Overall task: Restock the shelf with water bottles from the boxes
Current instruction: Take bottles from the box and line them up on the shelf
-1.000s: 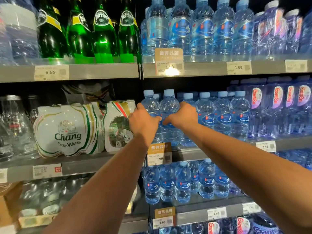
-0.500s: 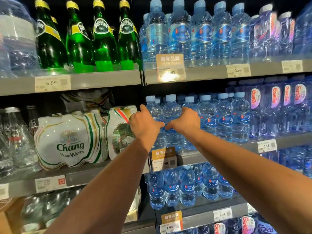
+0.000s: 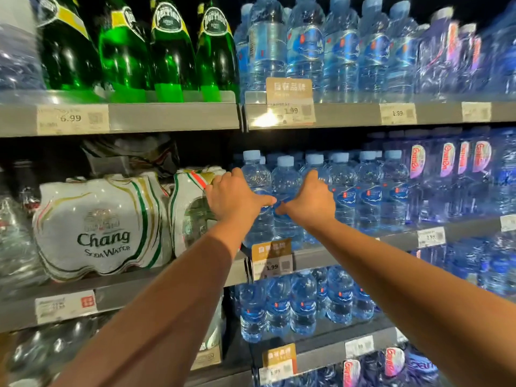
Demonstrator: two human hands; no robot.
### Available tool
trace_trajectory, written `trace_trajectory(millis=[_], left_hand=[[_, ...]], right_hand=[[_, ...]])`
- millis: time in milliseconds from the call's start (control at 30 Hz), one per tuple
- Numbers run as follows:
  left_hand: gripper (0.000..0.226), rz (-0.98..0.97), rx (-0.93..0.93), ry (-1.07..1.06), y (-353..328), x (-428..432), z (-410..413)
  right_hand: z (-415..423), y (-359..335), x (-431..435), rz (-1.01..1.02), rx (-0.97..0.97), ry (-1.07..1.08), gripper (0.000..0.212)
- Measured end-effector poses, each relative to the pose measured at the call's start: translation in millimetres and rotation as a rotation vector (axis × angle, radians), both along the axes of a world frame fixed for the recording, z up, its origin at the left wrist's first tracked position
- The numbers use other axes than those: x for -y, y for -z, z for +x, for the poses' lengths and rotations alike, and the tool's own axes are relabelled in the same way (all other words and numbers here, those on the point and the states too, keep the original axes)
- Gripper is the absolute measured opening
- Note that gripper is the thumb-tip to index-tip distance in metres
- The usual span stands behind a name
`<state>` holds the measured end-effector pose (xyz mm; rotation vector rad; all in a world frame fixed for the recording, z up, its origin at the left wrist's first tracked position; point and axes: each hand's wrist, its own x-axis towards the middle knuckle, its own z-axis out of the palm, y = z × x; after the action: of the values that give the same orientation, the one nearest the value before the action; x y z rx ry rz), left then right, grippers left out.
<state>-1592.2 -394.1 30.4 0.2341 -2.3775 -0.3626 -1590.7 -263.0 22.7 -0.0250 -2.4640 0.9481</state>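
Note:
Small blue-capped water bottles [image 3: 368, 191] stand in a row on the middle shelf [image 3: 335, 255]. My left hand [image 3: 237, 196] grips the leftmost bottle [image 3: 255, 174], fingers round its left side and thumb pointing right. My right hand [image 3: 310, 199] grips another bottle [image 3: 315, 166] two places along, thumb pointing left. A third bottle [image 3: 286, 180] stands between my hands, and both thumbs reach across its front. No boxes are in view.
White Chang soda water packs [image 3: 103, 227] sit just left of my left hand. Green glass bottles [image 3: 173, 51] and tall water bottles [image 3: 340, 51] fill the shelf above. Pink-labelled bottles [image 3: 446, 169] stand to the right, and more small bottles [image 3: 301, 303] on the shelf below.
Both hands have stayed on the same bottles with hardly any movement. My view has tilted up slightly, so the shelves sit a little lower in the frame.

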Motion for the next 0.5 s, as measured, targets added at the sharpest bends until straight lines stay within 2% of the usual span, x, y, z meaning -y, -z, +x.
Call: trace_trajectory(millis=[100,233,367,500], left_hand=[[0.085,-0.019,-0.015,-0.003,-0.1,0.6,-2.0],[0.082,-0.019,-0.066,0.001,6.5,-0.1,-1.9],[0.082,-0.029,-0.127,-0.014,16.6,-1.6,-0.4],[0.091,-0.127,-0.124,-0.05,26.0,-3.4,3.2]], right_hand=[[-1.3,3.9,-0.2,0.036,-0.017,0.04,0.072],[-4.8,15.6,0.0,-0.034,-0.06,0.008,0.078],[-6.8,23.7,0.1,-0.084,-0.127,-0.014,0.07],[-10.3,27.0,-1.8,-0.076,-0.156,-0.03,0.068]])
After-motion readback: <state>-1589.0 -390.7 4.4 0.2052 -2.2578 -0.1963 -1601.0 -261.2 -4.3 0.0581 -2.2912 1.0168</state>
